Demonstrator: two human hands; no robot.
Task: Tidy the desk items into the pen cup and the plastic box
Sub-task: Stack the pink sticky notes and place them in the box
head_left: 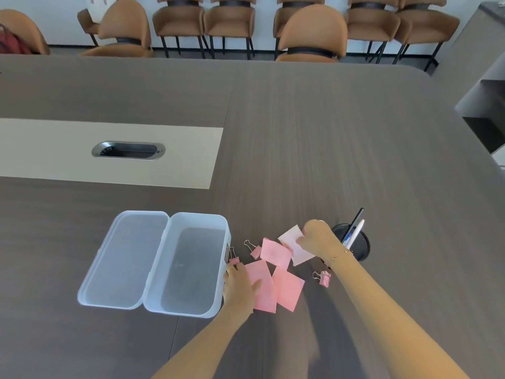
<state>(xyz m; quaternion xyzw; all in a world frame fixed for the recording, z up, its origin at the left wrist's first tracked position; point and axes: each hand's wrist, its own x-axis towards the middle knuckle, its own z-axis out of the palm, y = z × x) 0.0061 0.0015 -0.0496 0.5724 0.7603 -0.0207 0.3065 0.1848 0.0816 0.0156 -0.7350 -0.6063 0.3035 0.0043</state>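
A clear plastic box stands open and empty, its lid folded out to the left. Right of it lie several pink sticky notes and three pink binder clips. My left hand rests flat on the nearest pink note, beside the box wall. My right hand pinches the pale pink note at its far edge. Just behind that hand a black mesh pen cup holds pens.
One binder clip lies against the box's right wall, another just beyond the notes. A cable port sits in the beige table inlay at far left. Brown chairs line the far table edge.
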